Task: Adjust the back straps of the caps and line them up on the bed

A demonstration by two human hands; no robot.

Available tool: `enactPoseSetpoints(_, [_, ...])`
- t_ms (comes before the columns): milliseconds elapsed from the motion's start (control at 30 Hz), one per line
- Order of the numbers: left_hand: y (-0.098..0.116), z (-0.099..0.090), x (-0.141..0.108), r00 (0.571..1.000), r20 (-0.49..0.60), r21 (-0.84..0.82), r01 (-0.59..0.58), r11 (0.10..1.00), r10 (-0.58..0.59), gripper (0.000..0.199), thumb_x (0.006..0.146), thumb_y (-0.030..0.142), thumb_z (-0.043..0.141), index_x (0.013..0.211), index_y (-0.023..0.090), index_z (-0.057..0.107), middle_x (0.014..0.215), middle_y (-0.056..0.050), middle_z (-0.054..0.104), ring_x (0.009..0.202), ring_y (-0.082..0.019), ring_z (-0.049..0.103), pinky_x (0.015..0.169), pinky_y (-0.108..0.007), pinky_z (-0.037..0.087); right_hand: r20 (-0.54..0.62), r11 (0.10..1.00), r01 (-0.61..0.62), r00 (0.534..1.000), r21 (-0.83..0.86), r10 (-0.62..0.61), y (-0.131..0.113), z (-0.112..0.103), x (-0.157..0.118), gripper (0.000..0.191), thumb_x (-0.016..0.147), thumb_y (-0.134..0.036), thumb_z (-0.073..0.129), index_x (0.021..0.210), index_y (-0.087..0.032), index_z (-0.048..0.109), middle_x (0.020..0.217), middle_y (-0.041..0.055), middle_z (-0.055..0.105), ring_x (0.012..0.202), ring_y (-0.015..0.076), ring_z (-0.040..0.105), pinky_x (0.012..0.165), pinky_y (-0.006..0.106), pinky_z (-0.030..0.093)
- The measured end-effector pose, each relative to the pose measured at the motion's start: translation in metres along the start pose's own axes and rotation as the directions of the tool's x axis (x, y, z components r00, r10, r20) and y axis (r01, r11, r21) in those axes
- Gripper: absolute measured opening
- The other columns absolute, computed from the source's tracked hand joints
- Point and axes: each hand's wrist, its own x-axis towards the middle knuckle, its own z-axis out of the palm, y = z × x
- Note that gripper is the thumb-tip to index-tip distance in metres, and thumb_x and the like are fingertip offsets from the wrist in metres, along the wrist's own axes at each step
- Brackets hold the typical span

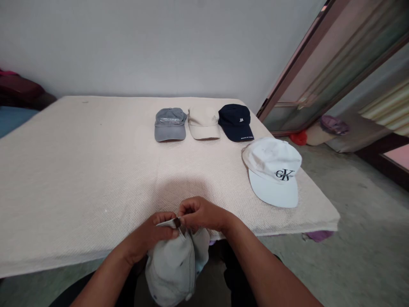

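Note:
A light grey cap [172, 268] hangs at the front edge of the table, over my lap. Pinched on the cap's upper rim is my left hand [151, 234], its thumb on the cloth. My right hand [200, 213] has its fingers closed on the cap's strap, beside a small dark brown piece [177, 222]. The two hands are close together, nearly touching. Part of the cap's far side is hidden behind its front panel.
On the cream-covered table [79, 179], a grey cap [170, 124], a beige cap [203, 123] and a navy cap [235, 123] form a back row. A white cap [275, 170] lies nearer, at right. Behind is a wall.

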Motion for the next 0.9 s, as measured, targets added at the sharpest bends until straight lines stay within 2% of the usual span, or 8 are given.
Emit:
enactPoseSetpoints(133, [-0.001, 0.0, 0.001, 1.0, -0.025, -0.013, -0.007, 1.0, 0.007, 0.026, 0.063, 0.019, 0.073, 0.089, 0.019, 0.07, 0.072, 0.0, 0.068, 0.06, -0.012, 0.056, 0.062, -0.024, 0.039, 0.002, 1.0, 0.01, 1.0, 0.024, -0.01, -0.004, 0.0, -0.001, 0.015, 0.074, -0.027, 0.064, 0.073, -0.014, 0.055, 0.057, -0.0047, 0.05, 0.047, 0.0047, 0.044, 0.046, 0.018, 0.036])
enactPoseSetpoints(333, [-0.003, 0.001, 0.0, 1.0, -0.013, 0.024, -0.009, 1.0, 0.009, 0.031, 0.062, 0.021, 0.074, 0.092, 0.019, 0.07, 0.074, -0.001, 0.068, 0.064, -0.013, 0.058, 0.065, -0.025, 0.04, 0.046, 1.0, -0.013, 0.999, -0.006, 0.013, 0.0, 0.001, 0.002, 0.029, 0.07, -0.038, 0.07, 0.073, -0.014, 0.055, 0.058, -0.005, 0.048, 0.048, 0.0047, 0.043, 0.044, 0.017, 0.033])
enactPoseSetpoints(500, [-0.006, -0.005, -0.001, 1.0, -0.02, 0.013, -0.013, 1.0, 0.014, 0.044, 0.06, 0.024, 0.076, 0.103, 0.022, 0.066, 0.087, -0.002, 0.069, 0.073, -0.016, 0.059, 0.07, -0.027, 0.042, 0.035, 0.999, -0.006, 0.999, -0.034, 0.007, 0.0, 0.001, 0.003, 0.032, 0.069, -0.041, 0.071, 0.071, -0.014, 0.054, 0.056, -0.0053, 0.046, 0.046, 0.0045, 0.041, 0.042, 0.018, 0.032])
enactPoseSetpoints(567, [-0.006, -0.007, -0.002, 0.998, 0.045, -0.004, -0.048, 0.999, 0.048, 0.041, 0.063, 0.03, 0.073, 0.102, 0.02, 0.066, 0.085, -0.003, 0.068, 0.073, -0.017, 0.058, 0.068, -0.027, 0.042, 0.03, 0.999, -0.009, 0.999, -0.043, 0.011, -0.002, 0.0, 0.003, 0.032, 0.069, -0.042, 0.071, 0.071, -0.014, 0.054, 0.056, -0.0051, 0.047, 0.046, 0.0045, 0.041, 0.043, 0.018, 0.033])
enactPoseSetpoints(633, [-0.006, -0.007, -0.001, 0.992, 0.081, -0.031, -0.092, 0.995, 0.094, 0.03, 0.072, 0.038, 0.065, 0.094, 0.017, 0.068, 0.08, -0.004, 0.066, 0.072, -0.017, 0.056, 0.068, -0.028, 0.042, 0.025, 0.999, -0.019, 1.0, -0.048, 0.02, -0.002, 0.0, 0.003, 0.032, 0.07, -0.042, 0.07, 0.071, -0.014, 0.054, 0.057, -0.0046, 0.048, 0.046, 0.0045, 0.042, 0.043, 0.018, 0.033])
enactPoseSetpoints(733, [-0.003, -0.002, -0.002, 0.991, 0.016, 0.003, -0.133, 0.991, 0.133, 0.031, 0.081, 0.043, 0.054, 0.082, 0.017, 0.069, 0.076, -0.004, 0.065, 0.072, -0.017, 0.055, 0.069, -0.028, 0.041, 0.027, 0.997, -0.048, 0.998, -0.053, 0.049, -0.001, 0.002, 0.004, 0.03, 0.071, -0.04, 0.069, 0.071, -0.014, 0.054, 0.057, -0.0044, 0.049, 0.046, 0.0047, 0.042, 0.043, 0.018, 0.033])
enactPoseSetpoints(833, [0.001, 0.002, -0.003, 0.992, 0.04, 0.111, -0.122, 0.986, 0.118, 0.026, 0.079, 0.039, 0.06, 0.084, 0.016, 0.071, 0.078, -0.004, 0.067, 0.074, -0.018, 0.056, 0.07, -0.027, 0.04, 0.024, 0.996, -0.07, 0.997, -0.053, 0.071, 0.001, 0.003, 0.005, 0.025, 0.072, -0.035, 0.068, 0.069, -0.015, 0.054, 0.055, -0.0051, 0.048, 0.046, 0.0043, 0.041, 0.042, 0.017, 0.032])
enactPoseSetpoints(900, [0.003, 0.003, -0.004, 0.991, 0.079, 0.127, -0.115, 0.985, 0.106, 0.027, 0.079, 0.038, 0.061, 0.089, 0.016, 0.071, 0.079, -0.005, 0.068, 0.076, -0.018, 0.056, 0.071, -0.027, 0.04, 0.021, 0.996, -0.076, 0.997, -0.043, 0.077, 0.003, 0.004, 0.006, 0.021, 0.073, -0.032, 0.066, 0.068, -0.015, 0.054, 0.054, -0.0054, 0.047, 0.045, 0.0041, 0.04, 0.042, 0.017, 0.031])
